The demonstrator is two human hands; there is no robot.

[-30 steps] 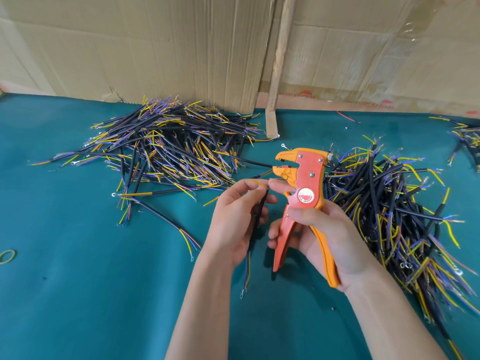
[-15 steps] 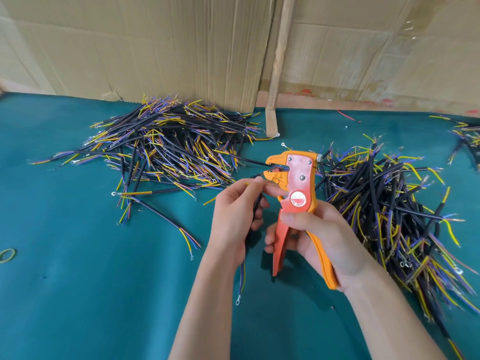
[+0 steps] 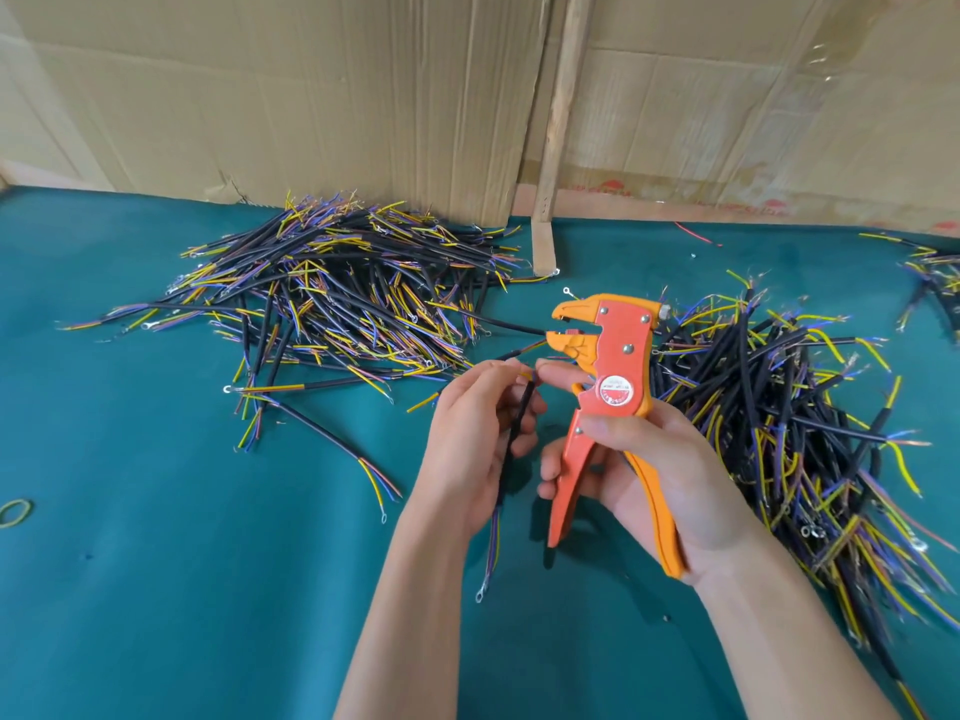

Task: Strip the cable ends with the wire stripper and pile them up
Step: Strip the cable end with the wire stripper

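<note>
Teal tabletop (image 3: 156,589), flanking cable piles (image 3: 332,298)

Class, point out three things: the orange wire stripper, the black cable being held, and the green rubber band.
orange wire stripper (image 3: 621,350), head view, on its red side plate.
black cable (image 3: 521,420), head view, on its sheath between the fingers.
green rubber band (image 3: 14,512), head view, on the loop.
</note>
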